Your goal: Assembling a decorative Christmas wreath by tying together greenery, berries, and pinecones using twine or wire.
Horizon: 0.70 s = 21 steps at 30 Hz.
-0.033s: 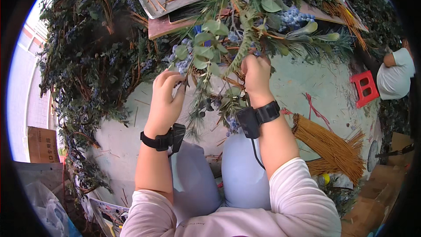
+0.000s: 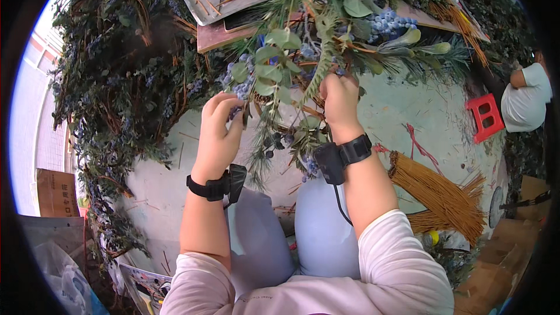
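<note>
A wreath (image 2: pixel 315 52) of brown twigs, round green leaves, pine sprigs and blue berries hangs above my knees. My left hand (image 2: pixel 219 134) pinches a cluster of blue berries (image 2: pixel 240 86) at the wreath's left side. My right hand (image 2: pixel 341 102) is closed around the twig ring and greenery at the lower right of the wreath. Each wrist carries a black band with a small black device. Leaves hide the fingertips of both hands.
A big heap of green wreaths (image 2: pixel 116 81) fills the left. Behind the wreath lies a metal tray with tools (image 2: pixel 201 1) on a brown board. A bundle of straw-coloured sticks (image 2: pixel 437 189), a red stool (image 2: pixel 484 118) and a person in a white shirt (image 2: pixel 528 102) are at the right. Cardboard boxes (image 2: pixel 55 192) stand at the left edge.
</note>
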Available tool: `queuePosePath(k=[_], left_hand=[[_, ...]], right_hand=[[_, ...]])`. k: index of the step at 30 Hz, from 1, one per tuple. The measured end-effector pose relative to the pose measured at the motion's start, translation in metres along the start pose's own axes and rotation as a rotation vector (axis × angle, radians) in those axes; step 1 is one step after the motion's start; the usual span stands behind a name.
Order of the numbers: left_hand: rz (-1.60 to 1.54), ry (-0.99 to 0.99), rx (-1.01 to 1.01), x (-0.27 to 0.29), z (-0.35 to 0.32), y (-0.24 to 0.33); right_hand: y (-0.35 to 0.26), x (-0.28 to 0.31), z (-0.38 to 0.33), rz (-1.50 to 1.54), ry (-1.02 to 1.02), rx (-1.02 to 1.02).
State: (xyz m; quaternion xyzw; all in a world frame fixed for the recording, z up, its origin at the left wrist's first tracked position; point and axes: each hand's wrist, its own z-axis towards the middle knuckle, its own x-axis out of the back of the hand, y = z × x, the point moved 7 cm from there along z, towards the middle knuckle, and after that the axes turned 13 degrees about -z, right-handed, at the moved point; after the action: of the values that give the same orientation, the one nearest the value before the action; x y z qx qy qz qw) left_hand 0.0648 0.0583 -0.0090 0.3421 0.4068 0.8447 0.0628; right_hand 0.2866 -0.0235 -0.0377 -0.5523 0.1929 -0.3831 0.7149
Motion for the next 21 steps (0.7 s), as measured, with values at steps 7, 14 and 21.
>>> queuePosePath(k=[7,14,21], left_hand=[[-0.178,-0.133,0.074,-0.009,-0.002,-0.007],[-0.257,-0.183,0.035,-0.013,-0.001,-0.013],[-0.905,0.154,0.609,-0.005,-0.015,-0.080]], right_hand=[[-0.007,-0.019,-0.009,-0.004,-0.143,-0.071],[-0.012,-0.033,-0.017,-0.027,-0.139,0.122],[-0.020,-0.044,-0.022,0.070,-0.219,0.167]])
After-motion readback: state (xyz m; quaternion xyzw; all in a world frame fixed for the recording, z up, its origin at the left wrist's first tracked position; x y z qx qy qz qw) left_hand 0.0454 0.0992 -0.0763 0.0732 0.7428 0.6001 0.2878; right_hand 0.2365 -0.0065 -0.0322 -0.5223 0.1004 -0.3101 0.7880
